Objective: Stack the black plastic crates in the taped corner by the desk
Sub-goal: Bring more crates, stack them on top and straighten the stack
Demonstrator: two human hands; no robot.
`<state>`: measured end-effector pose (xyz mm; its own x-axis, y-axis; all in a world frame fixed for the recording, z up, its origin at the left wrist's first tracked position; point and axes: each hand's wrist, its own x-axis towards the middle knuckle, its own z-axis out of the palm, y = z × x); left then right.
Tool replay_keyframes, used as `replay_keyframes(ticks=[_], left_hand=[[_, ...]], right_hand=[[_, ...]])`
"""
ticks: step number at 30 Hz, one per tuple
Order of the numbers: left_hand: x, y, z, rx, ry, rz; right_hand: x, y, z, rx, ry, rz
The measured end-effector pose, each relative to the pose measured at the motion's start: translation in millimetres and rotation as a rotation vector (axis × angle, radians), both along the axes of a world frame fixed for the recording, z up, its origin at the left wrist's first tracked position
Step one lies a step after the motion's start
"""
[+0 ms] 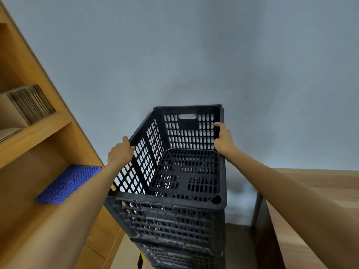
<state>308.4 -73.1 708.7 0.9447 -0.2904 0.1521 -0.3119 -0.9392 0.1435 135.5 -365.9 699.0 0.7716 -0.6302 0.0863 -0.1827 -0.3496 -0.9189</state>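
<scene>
Gripping top black crate (186, 167) by both long rims: left hand (121, 151) curled over left rim, right hand (223, 139) closed on right rim w/ fingers inside. Slotted, perforated plastic, rectangular, long axis pointing away toward wall. Sits on lower crates (174, 249) btwn hands; yellow-black tape (140, 260) below; tabletop (310, 191) to the right.

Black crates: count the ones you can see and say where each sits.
2, perhaps more. The top crate is held at its side rims by the left hand and right hand. A second crate sits directly beneath. Any lower ones are cut off by the frame.
</scene>
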Motion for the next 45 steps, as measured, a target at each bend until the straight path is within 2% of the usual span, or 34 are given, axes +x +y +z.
replay_keyframes(ticks=[7,11,19,21,24,27,29,32,35,40,45], left_hand=[[-12,10,2,0.122,0.053,-0.056],[-24,15,-4,0.129,0.089,-0.076],[-47,19,-8,0.226,-0.033,-0.140],[-59,11,-6,0.175,-0.013,-0.186],[-92,-18,12,0.086,0.054,-0.326],[-157,-62,37,-0.014,0.289,-0.554],[-201,-96,46,-0.013,0.415,-0.635],[-242,-142,39,0.004,0.551,-0.571],[-265,-163,13,-0.112,0.523,-0.474],[-262,-161,-3,-0.238,0.490,-0.442],[-264,-157,-1,-0.275,0.461,-0.485]], right_hand=[[-3,-2,3,-0.083,0.058,0.054],[-2,-8,3,-0.135,0.082,0.081],[-8,-9,1,-0.110,0.060,-0.008],[-9,-7,3,-0.154,0.063,-0.004],[-14,-8,2,-0.291,0.016,0.025],[-25,-11,7,-0.480,-0.106,0.044],[-35,-16,10,-0.612,-0.120,0.135],[-49,-29,10,-0.873,0.066,0.358],[-58,-42,2,-1.197,0.132,0.532],[-60,-44,8,-1.318,0.213,0.551],[-64,-42,5,-1.265,0.234,0.533]])
